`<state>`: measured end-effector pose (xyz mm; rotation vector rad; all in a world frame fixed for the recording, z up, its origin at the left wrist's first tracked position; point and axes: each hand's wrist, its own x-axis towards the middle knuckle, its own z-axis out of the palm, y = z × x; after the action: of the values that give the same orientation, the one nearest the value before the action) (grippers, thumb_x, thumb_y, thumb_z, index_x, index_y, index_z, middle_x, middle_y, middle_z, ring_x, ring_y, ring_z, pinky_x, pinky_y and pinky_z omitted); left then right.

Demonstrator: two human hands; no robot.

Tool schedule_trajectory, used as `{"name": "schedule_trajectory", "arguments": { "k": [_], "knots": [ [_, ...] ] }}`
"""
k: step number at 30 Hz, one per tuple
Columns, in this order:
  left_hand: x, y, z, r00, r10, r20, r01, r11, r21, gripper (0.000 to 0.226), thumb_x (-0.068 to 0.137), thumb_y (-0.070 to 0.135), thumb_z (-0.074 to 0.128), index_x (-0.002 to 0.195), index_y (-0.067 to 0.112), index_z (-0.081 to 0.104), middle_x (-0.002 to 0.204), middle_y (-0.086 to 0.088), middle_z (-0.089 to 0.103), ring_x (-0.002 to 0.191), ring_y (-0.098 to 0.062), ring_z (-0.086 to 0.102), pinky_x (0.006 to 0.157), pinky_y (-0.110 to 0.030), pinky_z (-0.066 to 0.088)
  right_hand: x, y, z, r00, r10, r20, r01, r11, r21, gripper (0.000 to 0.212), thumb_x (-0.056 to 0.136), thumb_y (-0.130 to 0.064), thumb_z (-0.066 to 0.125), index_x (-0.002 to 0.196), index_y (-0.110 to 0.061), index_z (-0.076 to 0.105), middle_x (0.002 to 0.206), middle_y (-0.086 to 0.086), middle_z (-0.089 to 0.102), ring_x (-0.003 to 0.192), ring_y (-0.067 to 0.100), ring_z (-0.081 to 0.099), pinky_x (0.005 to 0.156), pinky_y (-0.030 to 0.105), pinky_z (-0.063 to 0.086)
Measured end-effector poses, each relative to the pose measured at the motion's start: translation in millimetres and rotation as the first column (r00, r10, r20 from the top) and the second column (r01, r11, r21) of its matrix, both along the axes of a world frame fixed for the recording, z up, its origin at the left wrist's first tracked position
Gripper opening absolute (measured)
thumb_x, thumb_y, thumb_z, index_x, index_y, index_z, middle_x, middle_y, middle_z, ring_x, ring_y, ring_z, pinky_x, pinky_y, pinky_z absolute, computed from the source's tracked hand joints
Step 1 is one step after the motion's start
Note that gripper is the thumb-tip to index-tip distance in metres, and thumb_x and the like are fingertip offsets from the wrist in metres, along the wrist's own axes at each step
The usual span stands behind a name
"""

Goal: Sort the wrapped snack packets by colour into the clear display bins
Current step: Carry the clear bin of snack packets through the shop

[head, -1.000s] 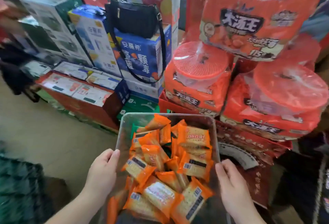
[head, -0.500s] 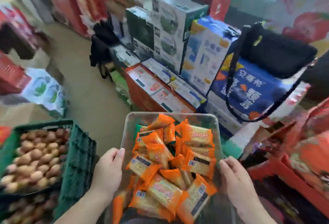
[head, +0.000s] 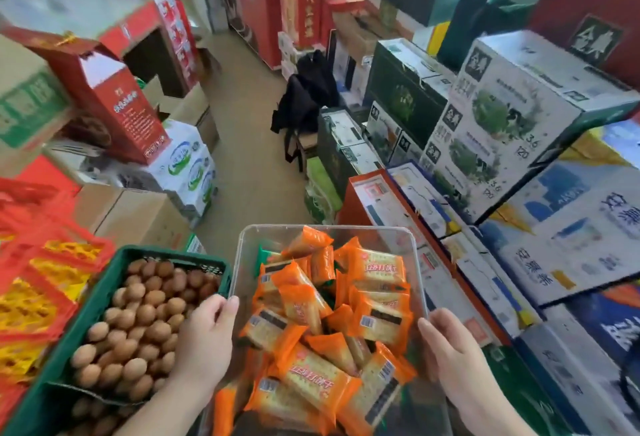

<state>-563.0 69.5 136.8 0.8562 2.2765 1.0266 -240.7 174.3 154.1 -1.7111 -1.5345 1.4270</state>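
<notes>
I carry a clear display bin (head: pixel 412 238) in front of me, held by both side walls. My left hand (head: pixel 204 338) grips its left wall and my right hand (head: pixel 450 356) grips its right wall. The bin is heaped with several orange wrapped snack packets (head: pixel 322 380). One green packet (head: pixel 266 257) peeks out at the bin's far left corner, mostly buried under the orange ones.
A green crate of brown eggs (head: pixel 135 328) stands just left of the bin. Stacked milk cartons (head: pixel 512 131) and gift boxes line the right side. Red boxes (head: pixel 117 103) and cardboard boxes pile up on the left. A tan floor aisle (head: pixel 249 131) runs ahead, with a black backpack (head: pixel 304 100) beside it.
The view has swung left: the orange packs and black handbag have left the frame, and the egg crate and aisle have come into view. Both hands keep their grip on the bin.
</notes>
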Motion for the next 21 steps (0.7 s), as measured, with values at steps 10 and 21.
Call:
{"name": "schedule_trajectory", "arguments": {
  "k": [10,21],
  "knots": [
    [-75.9,166.5,5.2,0.984,0.175,-0.011,-0.175,0.984,-0.011,0.049,0.103,0.038,0.049,0.069,0.003,0.042,0.052,-0.002,0.034,0.050,-0.023,0.039,0.055,-0.038,0.028,-97.0,231.4,0.9,0.988,0.149,-0.036,-0.149,0.989,0.000,0.031,0.100,-0.035,0.057,0.069,-0.034,0.053,0.061,-0.010,0.052,0.062,0.014,0.048,0.060,0.036,0.035],
    [-183.3,337.0,-5.1,0.955,0.280,0.100,-0.282,0.960,0.004,0.046,0.102,0.031,0.052,0.063,0.013,0.037,0.052,0.002,0.032,0.049,-0.018,0.030,0.055,-0.037,0.027,-226.2,419.4,-2.2,0.975,0.218,-0.030,-0.220,0.974,-0.059,0.033,0.101,-0.024,0.057,0.070,-0.019,0.049,0.058,-0.001,0.044,0.053,0.014,0.042,0.054,0.034,0.032]
  ]
}}
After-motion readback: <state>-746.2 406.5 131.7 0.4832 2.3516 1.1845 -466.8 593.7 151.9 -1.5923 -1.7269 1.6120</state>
